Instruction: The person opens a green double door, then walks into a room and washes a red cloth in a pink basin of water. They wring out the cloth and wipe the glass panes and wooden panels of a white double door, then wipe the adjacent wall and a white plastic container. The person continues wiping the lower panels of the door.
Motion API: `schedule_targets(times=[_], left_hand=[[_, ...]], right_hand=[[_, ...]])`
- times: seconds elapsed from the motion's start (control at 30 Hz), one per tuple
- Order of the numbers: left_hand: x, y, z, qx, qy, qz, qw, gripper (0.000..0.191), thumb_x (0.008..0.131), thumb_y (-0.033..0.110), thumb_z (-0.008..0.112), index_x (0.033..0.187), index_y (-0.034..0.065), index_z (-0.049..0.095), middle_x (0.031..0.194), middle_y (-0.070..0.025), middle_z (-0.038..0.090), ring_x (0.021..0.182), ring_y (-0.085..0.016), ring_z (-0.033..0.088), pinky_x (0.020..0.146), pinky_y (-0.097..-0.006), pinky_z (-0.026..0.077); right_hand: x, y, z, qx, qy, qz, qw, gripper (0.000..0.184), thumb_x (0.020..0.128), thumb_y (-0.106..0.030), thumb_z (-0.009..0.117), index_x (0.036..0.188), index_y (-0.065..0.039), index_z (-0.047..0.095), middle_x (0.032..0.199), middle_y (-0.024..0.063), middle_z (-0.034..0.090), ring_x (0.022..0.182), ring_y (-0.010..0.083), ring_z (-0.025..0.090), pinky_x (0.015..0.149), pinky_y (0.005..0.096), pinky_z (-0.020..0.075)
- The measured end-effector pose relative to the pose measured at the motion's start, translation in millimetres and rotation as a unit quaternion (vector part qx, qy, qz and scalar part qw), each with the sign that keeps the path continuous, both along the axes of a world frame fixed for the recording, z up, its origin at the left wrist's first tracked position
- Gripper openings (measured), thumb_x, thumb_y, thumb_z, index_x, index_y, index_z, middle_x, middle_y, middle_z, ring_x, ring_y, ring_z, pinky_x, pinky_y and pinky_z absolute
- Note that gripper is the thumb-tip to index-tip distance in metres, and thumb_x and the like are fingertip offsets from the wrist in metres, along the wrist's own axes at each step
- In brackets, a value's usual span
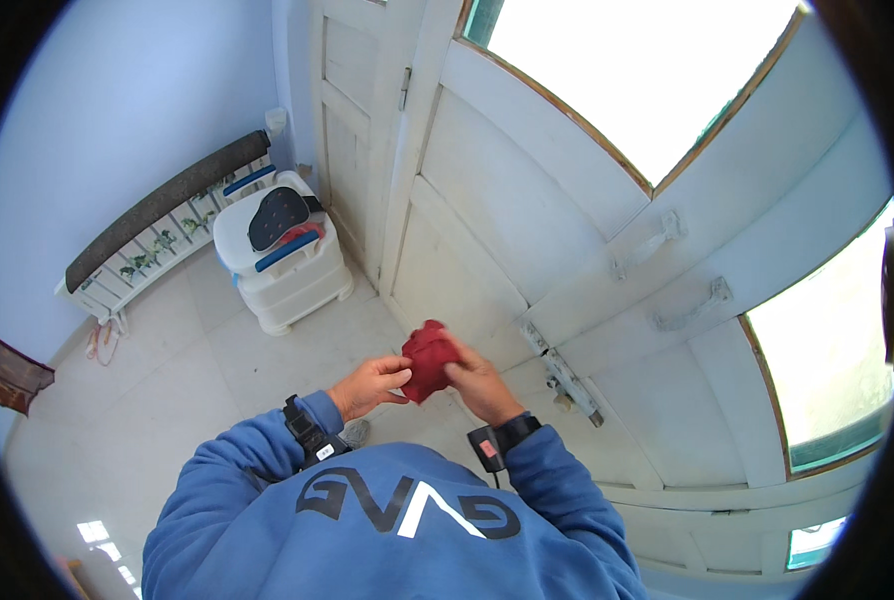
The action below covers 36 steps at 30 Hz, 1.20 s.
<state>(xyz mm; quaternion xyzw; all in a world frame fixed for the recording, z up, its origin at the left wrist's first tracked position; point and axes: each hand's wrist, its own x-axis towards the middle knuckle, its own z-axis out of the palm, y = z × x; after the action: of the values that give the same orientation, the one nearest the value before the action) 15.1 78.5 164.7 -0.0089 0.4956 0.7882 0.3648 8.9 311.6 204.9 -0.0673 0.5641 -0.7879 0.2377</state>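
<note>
A crumpled dark red cloth [427, 361] is held up between my two hands, in front of my chest. My left hand [372, 386] pinches its left edge between thumb and fingers. On the other side, my right hand [484, 382] grips the cloth's right edge, its fingers partly behind the fabric and slightly blurred. Each wrist carries a black strap with a small device. The cloth's far side is hidden from view.
White panelled doors [477, 247] with glass panes rise ahead and to the right, with a metal bolt [563, 375] and pull handles [691, 304]. A white plastic stool [293, 277] bears a black perforated pad [280, 217]. Behind it stands a low white rack [154, 255] along the wall.
</note>
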Motion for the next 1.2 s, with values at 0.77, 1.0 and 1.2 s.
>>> schedule_targets(times=[0.77, 1.0, 1.2], left_hand=[[-38.9, -74.2, 6.2, -0.097, 0.447, 0.133, 0.879, 0.014, 0.081, -0.002, 0.073, 0.091, 0.0027, 0.064, 0.091, -0.0054, 0.061, 0.087, -0.017, 0.058, 0.081, -0.0309, 0.046], [-50.1, -79.6, 6.6, 0.066, 0.158, -0.011, 0.985, 0.033, 0.088, 0.001, 0.068, 0.119, 0.0049, 0.056, 0.116, -0.0064, 0.062, 0.107, -0.016, 0.062, 0.094, -0.0321, 0.05], [-59.5, -99.9, -7.5, 0.006, 0.048, 0.089, 0.995, 0.034, 0.095, 0.009, 0.061, 0.128, 0.005, 0.052, 0.119, -0.0131, 0.065, 0.109, -0.026, 0.066, 0.09, -0.0418, 0.057]], right_hand=[[-49.0, -85.4, 20.9, -0.197, -0.112, -0.008, 0.974, 0.067, 0.09, -0.002, 0.051, 0.153, -0.004, 0.028, 0.148, 0.0144, 0.043, 0.128, 0.027, 0.05, 0.103, 0.0414, 0.0434], [-60.1, -92.9, -16.3, 0.073, -0.002, -0.032, 0.997, 0.073, 0.078, -0.002, 0.075, 0.144, 0.001, 0.042, 0.133, 0.0137, 0.057, 0.122, 0.0212, 0.056, 0.105, 0.0354, 0.0446], [-57.5, -63.3, -35.3, -0.033, -0.155, -0.218, 0.963, 0.051, 0.075, 0.015, 0.057, 0.124, 0.003, 0.056, 0.119, 0.0137, 0.064, 0.108, 0.0251, 0.063, 0.1, 0.0376, 0.0497]])
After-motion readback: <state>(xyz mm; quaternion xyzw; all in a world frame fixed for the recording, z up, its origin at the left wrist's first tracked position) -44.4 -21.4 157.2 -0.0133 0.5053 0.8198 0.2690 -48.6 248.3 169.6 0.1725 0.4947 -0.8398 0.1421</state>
